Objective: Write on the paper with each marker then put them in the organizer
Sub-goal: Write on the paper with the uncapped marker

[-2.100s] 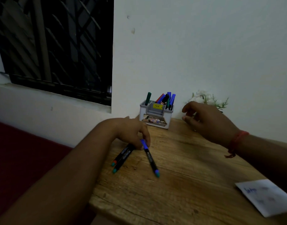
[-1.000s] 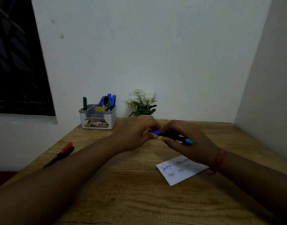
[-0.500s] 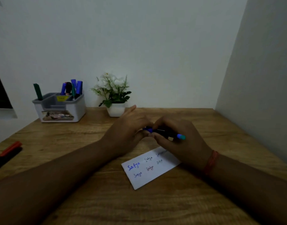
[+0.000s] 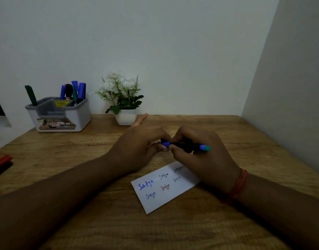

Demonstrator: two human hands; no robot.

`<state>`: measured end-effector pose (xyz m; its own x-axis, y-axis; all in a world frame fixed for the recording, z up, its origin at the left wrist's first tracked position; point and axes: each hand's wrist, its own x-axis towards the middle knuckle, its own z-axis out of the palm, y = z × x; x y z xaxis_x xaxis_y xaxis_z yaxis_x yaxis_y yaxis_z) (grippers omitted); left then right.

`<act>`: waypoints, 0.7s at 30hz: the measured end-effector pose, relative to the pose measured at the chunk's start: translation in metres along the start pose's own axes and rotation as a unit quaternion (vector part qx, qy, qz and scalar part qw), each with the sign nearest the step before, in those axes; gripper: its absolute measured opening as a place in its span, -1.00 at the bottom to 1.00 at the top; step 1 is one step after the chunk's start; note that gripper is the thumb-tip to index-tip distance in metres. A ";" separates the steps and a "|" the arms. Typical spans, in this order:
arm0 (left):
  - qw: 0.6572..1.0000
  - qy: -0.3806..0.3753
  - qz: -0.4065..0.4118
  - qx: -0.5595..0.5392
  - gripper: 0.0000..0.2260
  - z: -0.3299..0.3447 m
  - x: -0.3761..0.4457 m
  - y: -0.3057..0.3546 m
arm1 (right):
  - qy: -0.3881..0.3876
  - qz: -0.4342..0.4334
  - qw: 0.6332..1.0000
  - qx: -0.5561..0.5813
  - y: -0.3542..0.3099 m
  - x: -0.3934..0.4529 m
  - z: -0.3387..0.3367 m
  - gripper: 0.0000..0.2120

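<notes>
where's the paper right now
In the head view the paper lies flat on the wooden table, right of centre, just below both hands and the marker, its right end tucked under the right hand.

Two bare forearms are seen, no sleeves being worn; a red thread band (image 4: 238,184) is tied round the right wrist.
</notes>
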<state>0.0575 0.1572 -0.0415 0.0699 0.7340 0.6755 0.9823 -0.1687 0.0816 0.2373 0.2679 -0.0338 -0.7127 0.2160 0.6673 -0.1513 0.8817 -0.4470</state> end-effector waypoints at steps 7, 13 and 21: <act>0.999 -0.022 -0.033 -0.025 -0.89 0.006 0.001 0.004 | 0.001 -0.020 0.999 -0.048 -0.012 -0.001 -0.005 -0.91; 0.984 -0.005 -0.177 0.014 -0.86 -0.004 -0.006 -0.020 | 0.121 -0.034 0.992 -0.031 -0.028 -0.001 -0.035 -0.91; 0.981 -0.122 -0.141 0.050 -0.80 0.004 -0.005 -0.001 | 0.067 0.087 0.994 0.005 -0.007 0.004 -0.029 -0.88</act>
<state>0.0565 0.1562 -0.0477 -0.1803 0.8799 0.4396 0.9796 0.1204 0.1608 0.2554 0.2749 -0.0112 -0.6315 0.4196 0.6520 -0.0400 0.8222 -0.5678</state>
